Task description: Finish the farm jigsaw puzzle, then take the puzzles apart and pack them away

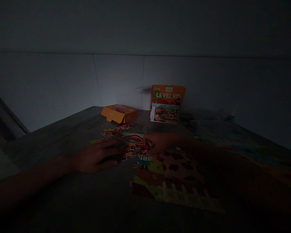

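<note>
A partly joined jigsaw puzzle (151, 178) lies on the dark table, showing a spotted cow, a white fence and a red barn. Over the puzzle's upper middle, beside the barn, is my right hand (160, 141). Its fingers are closed and bent down at a red puzzle piece (147, 144), mostly covered by them. My left hand (98, 155) rests palm down left of the puzzle, fingers stretched out and slightly apart. Loose puzzle pieces (111, 131) lie just beyond it, and a red-and-white puzzle piece (128, 156) is near its fingertips. The light is very dim.
An orange "LEVEL UP!" box (168, 94) stands at the back, with a farm picture card (165, 114) leaning on it. An orange open carton (120, 113) lies to its left. Another colourful picture sheet (244, 152) is on the right. A pale wall (118, 77) rises behind.
</note>
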The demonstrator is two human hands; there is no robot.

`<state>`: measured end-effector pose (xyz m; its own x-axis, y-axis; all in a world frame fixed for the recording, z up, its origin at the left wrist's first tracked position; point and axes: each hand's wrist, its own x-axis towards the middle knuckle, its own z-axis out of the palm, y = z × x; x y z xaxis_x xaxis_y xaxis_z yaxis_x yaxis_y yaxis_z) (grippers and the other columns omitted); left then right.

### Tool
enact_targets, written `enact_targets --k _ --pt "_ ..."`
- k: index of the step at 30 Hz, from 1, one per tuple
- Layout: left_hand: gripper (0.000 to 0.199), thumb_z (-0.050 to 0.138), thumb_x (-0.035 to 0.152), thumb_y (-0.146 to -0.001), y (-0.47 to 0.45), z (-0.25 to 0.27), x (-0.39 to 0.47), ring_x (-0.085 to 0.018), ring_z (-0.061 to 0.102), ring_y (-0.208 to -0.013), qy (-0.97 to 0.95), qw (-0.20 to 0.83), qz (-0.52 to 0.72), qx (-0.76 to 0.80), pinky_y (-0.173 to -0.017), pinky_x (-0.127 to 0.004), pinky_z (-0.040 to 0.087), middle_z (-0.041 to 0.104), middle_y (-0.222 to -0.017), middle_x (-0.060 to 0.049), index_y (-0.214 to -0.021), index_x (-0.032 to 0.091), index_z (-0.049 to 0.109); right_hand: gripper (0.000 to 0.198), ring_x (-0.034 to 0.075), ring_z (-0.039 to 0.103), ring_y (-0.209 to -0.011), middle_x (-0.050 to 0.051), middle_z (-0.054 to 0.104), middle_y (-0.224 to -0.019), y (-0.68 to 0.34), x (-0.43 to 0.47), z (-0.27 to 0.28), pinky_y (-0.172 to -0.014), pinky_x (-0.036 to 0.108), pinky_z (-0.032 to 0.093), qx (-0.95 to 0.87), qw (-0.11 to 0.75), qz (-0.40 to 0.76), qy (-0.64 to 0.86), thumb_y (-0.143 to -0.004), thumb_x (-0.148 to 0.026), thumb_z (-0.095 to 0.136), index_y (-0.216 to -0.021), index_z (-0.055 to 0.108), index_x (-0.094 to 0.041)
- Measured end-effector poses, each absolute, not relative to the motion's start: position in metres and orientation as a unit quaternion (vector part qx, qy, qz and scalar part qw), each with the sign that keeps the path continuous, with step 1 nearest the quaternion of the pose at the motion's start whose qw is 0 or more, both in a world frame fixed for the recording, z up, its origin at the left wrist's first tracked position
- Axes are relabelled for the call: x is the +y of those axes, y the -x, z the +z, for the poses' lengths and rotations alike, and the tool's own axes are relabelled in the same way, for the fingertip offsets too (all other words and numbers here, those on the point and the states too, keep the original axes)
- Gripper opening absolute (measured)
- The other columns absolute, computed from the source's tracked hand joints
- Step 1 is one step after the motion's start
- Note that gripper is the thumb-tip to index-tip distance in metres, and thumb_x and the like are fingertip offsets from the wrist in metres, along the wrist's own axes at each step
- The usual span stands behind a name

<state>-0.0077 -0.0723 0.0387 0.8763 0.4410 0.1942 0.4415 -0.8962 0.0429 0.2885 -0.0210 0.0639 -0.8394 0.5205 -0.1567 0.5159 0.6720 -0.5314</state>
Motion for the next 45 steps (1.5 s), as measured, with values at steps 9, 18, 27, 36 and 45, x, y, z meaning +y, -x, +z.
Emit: enact_targets --k 9,18,27,36,45 --pt "0.045 0.054 0.029 -0.093 0.008 0.038 -0.07 -0.028 0.045 -0.13 0.967 -0.014 -0.123 -0.221 -0.107 -0.047 0.042 0.046 -0.142 -0.01 -0.138 0.026 0.048 0.03 0.014 0.055 -0.069 0.002 0.062 -0.079 -0.291 -0.02 0.063 -0.057 0.023 0.04 -0.907 0.046 0.266 0.323 -0.068 -0.034 0.075 -0.089 0.063 -0.016" --pt "0.041 0.049 0.031 -0.096 0.009 0.044 -0.067 -0.026 0.046 -0.128 0.967 0.008 -0.096 -0.237 -0.108 -0.046 0.039 0.05 -0.138 -0.009 -0.136 0.026 0.049 0.032 0.016 0.054 -0.068 0.008 0.066 -0.079 -0.28 -0.015 0.024 -0.059 0.027 0.027 -0.913 0.129 -0.028 0.386 -0.094 -0.039 0.044 -0.084 0.063 -0.015" --pt "0.054 0.035 0.05 -0.097 0.06 0.024 -0.012 -0.033 0.044 -0.129 0.879 0.027 -0.105 -0.464 -0.107 -0.05 0.037 0.047 -0.141 -0.016 -0.135 0.013 0.05 0.031 0.016 0.055 -0.063 0.007 0.067 -0.073 -0.279 -0.014 0.02 -0.059 0.028 0.027 -0.901 0.143 -0.042 0.407 -0.094 -0.035 0.044 -0.081 0.065 -0.016" --pt "0.055 0.034 0.05 -0.098 0.064 0.014 -0.004 -0.031 0.045 -0.13 0.878 0.01 -0.103 -0.467 -0.108 -0.048 0.037 0.047 -0.142 -0.017 -0.137 0.014 0.049 0.04 0.022 0.053 -0.115 0.01 0.061 -0.125 -0.263 -0.042 0.03 -0.099 0.039 0.038 -0.946 0.247 0.045 0.204 -0.091 -0.039 0.057 -0.125 0.057 -0.017" --pt "0.05 0.035 0.043 -0.098 0.062 0.017 -0.006 -0.03 0.047 -0.128 0.883 0.025 -0.101 -0.458 -0.107 -0.047 0.039 0.048 -0.14 -0.017 -0.134 0.014 0.052 0.032 0.02 0.055 -0.116 0.008 0.066 -0.118 -0.259 -0.042 0.027 -0.1 0.036 0.041 -0.942 0.237 0.137 0.195 -0.086 -0.032 0.066 -0.115 0.064 -0.018"
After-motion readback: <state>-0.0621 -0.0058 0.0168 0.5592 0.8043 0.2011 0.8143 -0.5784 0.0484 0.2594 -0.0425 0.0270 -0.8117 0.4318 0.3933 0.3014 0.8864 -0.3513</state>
